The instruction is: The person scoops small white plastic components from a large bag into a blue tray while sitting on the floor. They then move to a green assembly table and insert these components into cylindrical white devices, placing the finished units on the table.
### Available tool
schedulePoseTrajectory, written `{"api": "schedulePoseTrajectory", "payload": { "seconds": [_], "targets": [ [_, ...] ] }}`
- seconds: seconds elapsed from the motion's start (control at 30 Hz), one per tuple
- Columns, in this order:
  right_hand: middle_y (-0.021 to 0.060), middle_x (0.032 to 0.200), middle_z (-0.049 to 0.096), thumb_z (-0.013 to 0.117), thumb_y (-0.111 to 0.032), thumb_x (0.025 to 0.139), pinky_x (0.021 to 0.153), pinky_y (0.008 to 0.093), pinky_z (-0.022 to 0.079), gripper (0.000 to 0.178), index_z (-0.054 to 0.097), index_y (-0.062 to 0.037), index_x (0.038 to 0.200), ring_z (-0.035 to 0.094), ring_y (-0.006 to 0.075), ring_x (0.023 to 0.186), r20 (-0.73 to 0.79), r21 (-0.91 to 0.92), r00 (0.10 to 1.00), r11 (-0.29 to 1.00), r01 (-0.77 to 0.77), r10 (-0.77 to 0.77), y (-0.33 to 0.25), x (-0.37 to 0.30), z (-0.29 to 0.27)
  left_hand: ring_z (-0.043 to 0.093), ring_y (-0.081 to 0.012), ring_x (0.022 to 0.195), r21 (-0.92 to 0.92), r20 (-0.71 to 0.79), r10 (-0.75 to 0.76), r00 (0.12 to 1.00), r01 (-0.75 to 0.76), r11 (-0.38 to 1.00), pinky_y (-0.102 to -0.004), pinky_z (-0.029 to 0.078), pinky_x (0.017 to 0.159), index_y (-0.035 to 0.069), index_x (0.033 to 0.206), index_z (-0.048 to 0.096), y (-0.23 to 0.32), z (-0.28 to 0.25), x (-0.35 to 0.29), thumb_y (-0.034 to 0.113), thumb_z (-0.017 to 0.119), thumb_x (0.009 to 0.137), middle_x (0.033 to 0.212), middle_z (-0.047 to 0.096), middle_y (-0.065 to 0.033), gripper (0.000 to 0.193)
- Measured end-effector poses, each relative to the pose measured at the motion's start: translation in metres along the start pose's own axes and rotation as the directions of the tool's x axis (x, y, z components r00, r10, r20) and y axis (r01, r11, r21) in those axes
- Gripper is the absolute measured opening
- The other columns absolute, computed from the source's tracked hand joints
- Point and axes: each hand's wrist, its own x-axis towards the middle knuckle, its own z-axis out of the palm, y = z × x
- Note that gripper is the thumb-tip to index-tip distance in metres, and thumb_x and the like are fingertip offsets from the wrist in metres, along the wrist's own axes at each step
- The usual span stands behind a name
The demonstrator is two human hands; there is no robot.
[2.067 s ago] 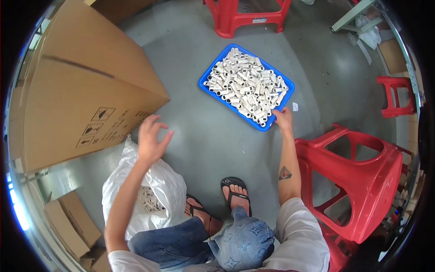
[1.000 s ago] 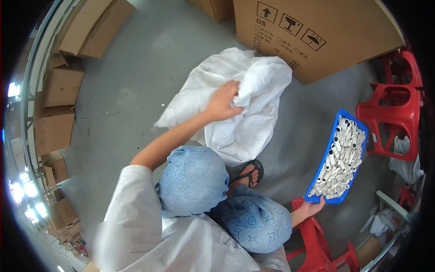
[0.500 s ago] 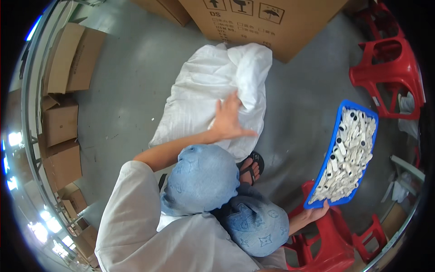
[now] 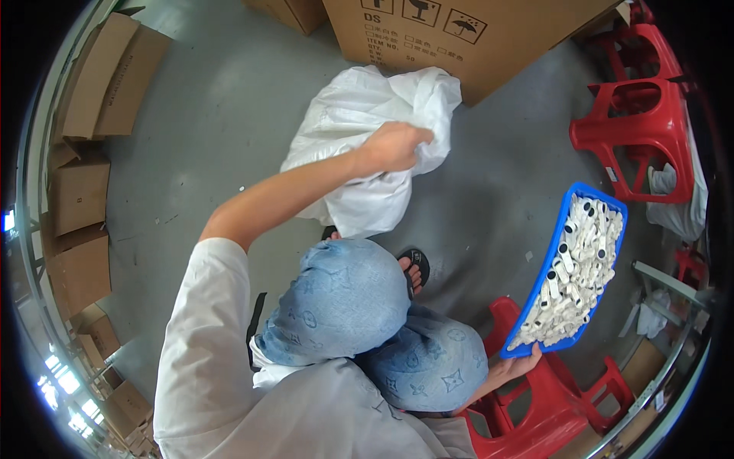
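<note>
The left hand (image 4: pixel 394 145) is closed in a fist, bunching a fold of a white woven sack (image 4: pixel 367 145) near its open top. The sack is large, crumpled and slack, and it lies on the grey concrete floor (image 4: pixel 206 122) just ahead of the person's knees, its far corner resting against a big brown cardboard box (image 4: pixel 466 34).

The right hand (image 4: pixel 514 366) reaches out low on the person's right and curls around the near end of a blue plastic tray (image 4: pixel 554 260), fingers under the rim (the thumb is hidden). The tray is held up and tilted, off the floor. It is filled with small white tube-shaped parts (image 4: pixel 577 279), some showing dark round ends, heaped loosely along its whole length.

Below the tray sits a red plastic stool (image 4: pixel 535 413). Two more red stools (image 4: pixel 638 122) are stacked further off to the right. The person wears blue patterned trousers and a black sandal (image 4: pixel 417 268). Smaller cardboard boxes (image 4: pixel 80 191) line the left side of the floor.
</note>
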Motion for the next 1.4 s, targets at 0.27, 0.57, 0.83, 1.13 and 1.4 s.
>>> {"api": "schedulePoseTrajectory", "payload": {
  "seconds": [0.27, 0.57, 0.83, 1.13, 1.4],
  "targets": [
    [0.0204, 0.148, 0.030, 0.054, -0.003, 0.078, 0.110, 0.0497, 0.032, 0.075, 0.022, -0.0009, 0.146, 0.035, 0.0364, 0.134, 0.000, 0.141, 0.999, 0.989, 0.043, -0.043, 0.008, -0.010, 0.025, 0.055, -0.0218, 0.097, 0.225, -0.210, 0.390, 0.896, -0.344, 0.912, -0.0370, 0.038, 0.091, 0.008, 0.087, 0.071, -0.015, -0.005, 0.096, -0.002, 0.060, 0.061, 0.086, 0.063, -0.0088, 0.030],
    [0.0204, 0.150, 0.028, 0.055, -0.003, 0.077, 0.111, 0.0539, 0.026, 0.077, 0.022, -0.0026, 0.147, 0.031, 0.0382, 0.135, 0.023, 0.190, 0.999, 0.981, 0.031, -0.036, 0.019, -0.023, 0.020, 0.052, -0.0218, 0.116, 0.464, 0.029, 0.038, 0.999, -0.047, 0.885, -0.0579, 0.032, 0.101, 0.017, 0.109, 0.063, -0.037, 0.038, 0.139, 0.016, 0.063, 0.072, 0.109, 0.064, -0.0035, 0.037],
    [0.0215, 0.141, 0.041, 0.057, -0.007, 0.071, 0.106, 0.0546, 0.036, 0.076, 0.031, -0.0005, 0.142, 0.044, 0.0405, 0.126, 0.019, 0.231, 1.000, 0.973, -0.019, 0.014, 0.025, -0.027, 0.044, 0.037, -0.0254, 0.134, 0.528, 0.270, -0.205, 0.941, 0.034, 0.849, -0.0591, 0.027, 0.107, 0.017, 0.131, 0.051, -0.038, 0.119, 0.120, 0.038, 0.072, 0.071, 0.139, 0.047, -0.0090, 0.067],
    [0.0144, 0.127, 0.056, 0.058, 0.005, 0.067, 0.100, 0.0420, 0.045, 0.068, 0.043, 0.0007, 0.133, 0.057, 0.0292, 0.113, -0.200, 0.321, 0.971, 0.945, -0.063, 0.133, 0.034, -0.042, 0.061, 0.060, -0.0374, 0.104, 0.248, 0.781, 0.005, 0.625, -0.317, 0.915, -0.0474, 0.046, 0.091, -0.001, 0.115, 0.058, -0.195, 0.142, -0.109, 0.033, 0.063, 0.084, 0.116, 0.061, -0.0225, 0.046],
    [0.0156, 0.127, 0.056, 0.052, 0.012, 0.066, 0.101, 0.0430, 0.045, 0.071, 0.043, -0.0036, 0.134, 0.056, 0.0307, 0.114, -0.490, 0.245, 0.872, 0.961, 0.127, 0.010, 0.008, -0.088, 0.148, 0.034, -0.0112, 0.040, 0.578, 0.813, -0.532, -0.238, 0.439, 0.688, -0.0300, 0.030, 0.039, 0.006, 0.097, 0.064, -0.112, 0.034, -0.185, 0.034, 0.058, 0.085, 0.052, 0.042, -0.0010, 0.031]
  ]
}}
